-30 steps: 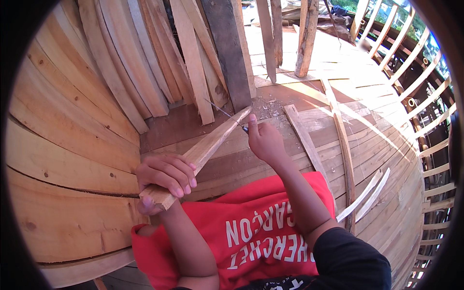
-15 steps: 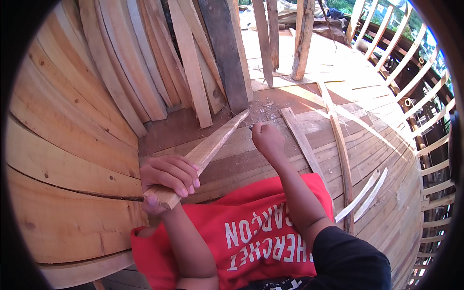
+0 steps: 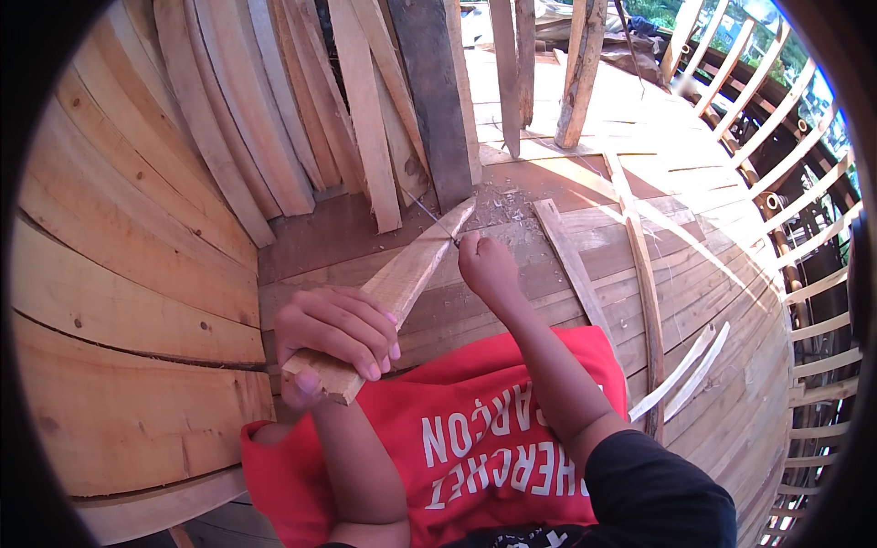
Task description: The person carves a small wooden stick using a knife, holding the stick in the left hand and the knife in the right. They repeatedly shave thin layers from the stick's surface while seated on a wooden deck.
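My left hand (image 3: 338, 331) is wrapped around the thick near end of a pale, tapered piece of wood (image 3: 413, 267). The wood slants away to the right, and its narrow, trimmed tip rests near the foot of a dark post. In my right hand (image 3: 487, 269), closed in a fist, is the handle of a thin-bladed knife (image 3: 426, 212). The blade crosses the wood a little short of its tip and points up to the left. Most of the handle is hidden by my fingers.
Wood shavings (image 3: 510, 205) lie around the tip on the plank floor (image 3: 566, 283). Planks (image 3: 237, 110) and a dark post (image 3: 437, 119) stand behind. A plank wall (image 3: 128, 374) rises at left. Loose strips (image 3: 681, 370) lie at right; red cloth (image 3: 402, 457) covers my body.
My right hand has moved slightly left, bringing the knife blade into sight across the wood. My left hand, still gripping the wood, has shifted slightly right.
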Demonstrator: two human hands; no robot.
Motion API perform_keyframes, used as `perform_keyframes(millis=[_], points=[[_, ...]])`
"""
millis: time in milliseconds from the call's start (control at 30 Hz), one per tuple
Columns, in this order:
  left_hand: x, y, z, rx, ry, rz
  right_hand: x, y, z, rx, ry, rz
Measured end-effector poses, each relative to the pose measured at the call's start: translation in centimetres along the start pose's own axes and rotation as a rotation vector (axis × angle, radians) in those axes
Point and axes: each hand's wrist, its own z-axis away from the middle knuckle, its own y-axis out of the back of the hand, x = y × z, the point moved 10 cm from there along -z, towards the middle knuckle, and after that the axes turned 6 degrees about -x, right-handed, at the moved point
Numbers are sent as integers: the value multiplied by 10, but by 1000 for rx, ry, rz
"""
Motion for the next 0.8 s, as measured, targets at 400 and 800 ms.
perform_keyframes(millis=[400,800], points=[[50,29,18,364,-113,-257,-12,-30,1,-137,99,-102],[38,3,-2,181,-84,-177,-10,-19,4,-27,81,-122]])
